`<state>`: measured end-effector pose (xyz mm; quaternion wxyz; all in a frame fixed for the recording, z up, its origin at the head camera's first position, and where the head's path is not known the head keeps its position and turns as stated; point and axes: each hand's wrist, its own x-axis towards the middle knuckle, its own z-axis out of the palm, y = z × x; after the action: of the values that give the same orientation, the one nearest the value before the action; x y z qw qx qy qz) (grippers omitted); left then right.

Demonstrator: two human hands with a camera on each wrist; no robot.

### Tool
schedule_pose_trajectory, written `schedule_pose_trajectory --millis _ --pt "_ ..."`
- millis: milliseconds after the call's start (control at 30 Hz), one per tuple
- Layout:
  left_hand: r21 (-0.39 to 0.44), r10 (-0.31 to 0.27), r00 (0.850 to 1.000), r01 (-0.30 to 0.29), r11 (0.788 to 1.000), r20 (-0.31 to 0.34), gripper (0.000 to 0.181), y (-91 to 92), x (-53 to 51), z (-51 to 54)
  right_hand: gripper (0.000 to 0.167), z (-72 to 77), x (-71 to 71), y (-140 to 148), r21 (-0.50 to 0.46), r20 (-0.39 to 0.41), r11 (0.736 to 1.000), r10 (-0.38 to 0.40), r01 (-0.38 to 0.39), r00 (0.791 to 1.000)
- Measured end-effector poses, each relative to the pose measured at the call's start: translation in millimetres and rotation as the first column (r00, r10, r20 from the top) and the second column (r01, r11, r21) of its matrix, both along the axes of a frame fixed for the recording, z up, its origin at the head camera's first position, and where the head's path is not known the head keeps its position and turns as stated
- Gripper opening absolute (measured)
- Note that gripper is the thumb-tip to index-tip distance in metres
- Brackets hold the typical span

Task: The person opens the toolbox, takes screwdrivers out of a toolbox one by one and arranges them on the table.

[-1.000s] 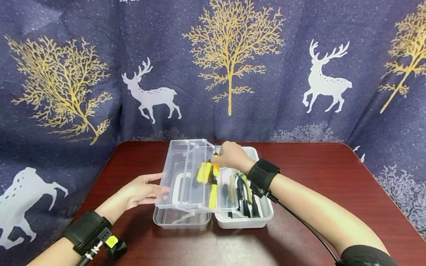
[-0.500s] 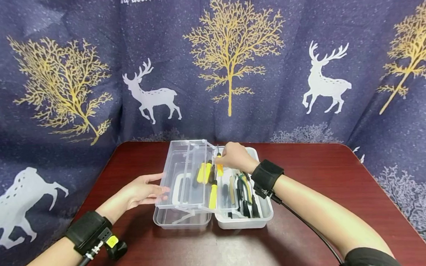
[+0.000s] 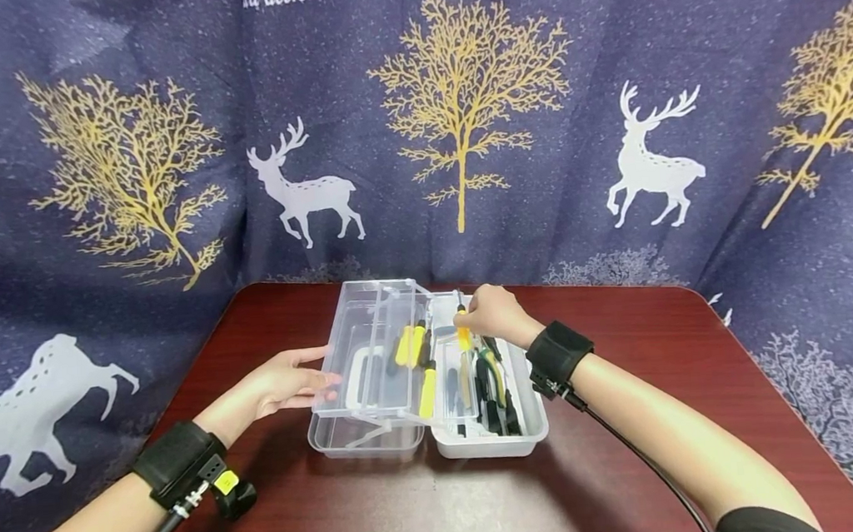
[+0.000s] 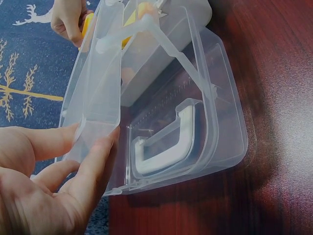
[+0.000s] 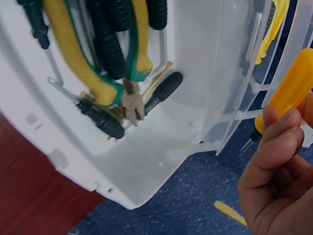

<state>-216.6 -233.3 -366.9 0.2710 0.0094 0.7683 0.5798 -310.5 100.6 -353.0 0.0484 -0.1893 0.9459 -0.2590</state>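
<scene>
My left hand [image 3: 289,383] grips the near left edge of the clear upper tray [image 4: 105,98], thumb and fingers on either side of its wall. In the right wrist view, my right hand [image 5: 281,171] pinches a yellow-handled screwdriver [image 5: 288,88] with a thin metal shaft. It is held above the white toolbox base [image 3: 486,447]. In the tray lie several yellow-handled screwdrivers [image 3: 426,391]. Yellow-green pliers [image 5: 80,58] and black-handled tools [image 5: 107,44] fill part of the base below my right hand.
The toolbox's clear lid [image 3: 366,449], with a white carrying handle [image 4: 171,152], lies opened out at the left under the raised tray. Clear hinge arms [image 4: 166,44] link the parts. Reddish-brown table [image 3: 432,524] surrounds the box; a patterned cloth [image 3: 527,208] hangs behind.
My right hand has moved right with the screwdriver, away from the upper tray and over the white base. My left hand stays at the tray's edge.
</scene>
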Motion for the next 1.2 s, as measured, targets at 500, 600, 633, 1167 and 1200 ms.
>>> schedule_pose_trajectory --millis 500,600,633,1167,1200 --pt "0.010 0.011 1.000 -0.011 1.000 0.005 0.074 -1.0 1.4 -1.2 0.053 -8.6 -1.2 36.6 0.034 0.007 0.998 -0.051 0.051 0.999" --pt "0.013 0.006 1.000 -0.006 1.000 0.000 0.074 -0.8 1.2 -1.5 0.053 -10.5 -0.8 42.4 0.050 -0.002 0.997 -0.062 0.062 0.998" --pt "0.014 0.003 1.000 -0.003 1.000 -0.003 0.074 -0.7 1.2 -1.6 0.053 -11.1 -0.6 44.5 0.053 -0.005 0.997 -0.064 0.064 0.998" --pt "0.020 0.019 1.000 -0.019 1.000 0.004 0.073 0.4 -1.3 -4.3 0.050 -20.1 -1.5 81.5 0.074 -0.011 0.987 -0.145 0.145 0.989" --pt "0.022 0.021 1.000 -0.021 1.000 0.005 0.072 0.5 -1.2 -4.2 0.050 -20.9 -1.1 83.8 0.077 -0.017 0.986 -0.148 0.149 0.989"
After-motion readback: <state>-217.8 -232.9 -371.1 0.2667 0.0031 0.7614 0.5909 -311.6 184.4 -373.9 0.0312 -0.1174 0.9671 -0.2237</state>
